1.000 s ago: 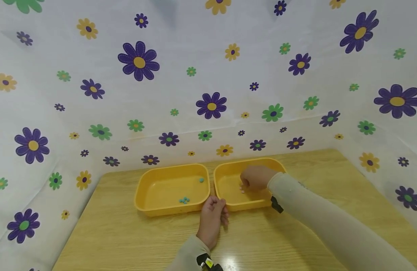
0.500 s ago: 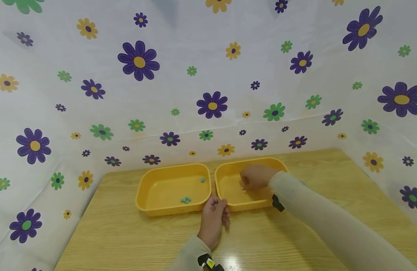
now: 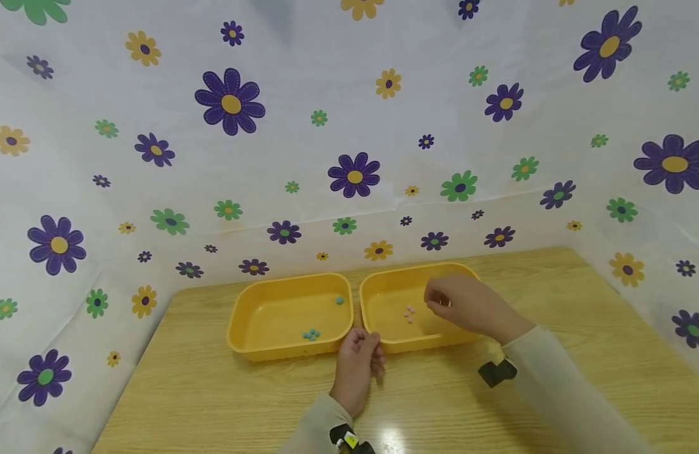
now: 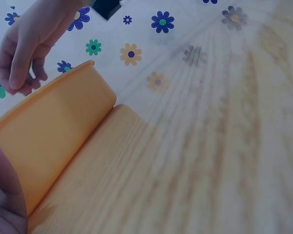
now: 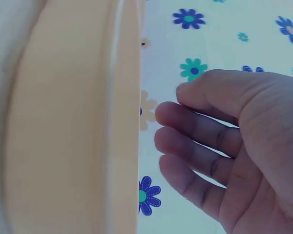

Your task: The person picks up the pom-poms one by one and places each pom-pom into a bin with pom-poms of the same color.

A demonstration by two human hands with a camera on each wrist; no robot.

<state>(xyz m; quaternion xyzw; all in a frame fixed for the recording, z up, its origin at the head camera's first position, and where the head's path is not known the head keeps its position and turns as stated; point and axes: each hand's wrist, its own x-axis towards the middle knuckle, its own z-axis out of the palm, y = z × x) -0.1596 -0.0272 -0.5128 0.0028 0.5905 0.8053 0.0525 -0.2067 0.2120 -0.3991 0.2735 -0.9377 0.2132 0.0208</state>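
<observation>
In the head view, my right hand [image 3: 465,306] hovers over the right yellow tray [image 3: 428,342], fingers loosely bent and nothing visible between them. The right wrist view has its thumb and fingertips [image 5: 168,114] apart, beside the tray's rim. Several small pink round pieces [image 3: 410,320] lie on that tray's floor, left of this hand. My left hand [image 3: 355,372] rests at the near corners where the two trays meet, touching them, its thumb by the right tray's corner. In the left wrist view, part of the left hand [image 4: 7,195] lies against a tray's outer wall.
The left yellow tray [image 3: 281,355] stands beside the right one with a narrow gap. Several small teal pieces [image 3: 311,335] cluster near its front; one teal piece [image 3: 340,301] lies apart near its right wall. A flower-print sheet [image 3: 304,145] encloses the wooden table [image 3: 241,403].
My right hand has risen and moved right, away from the pink pieces, which now show fully; its curled fingers have loosened. My left hand and both trays stay in place.
</observation>
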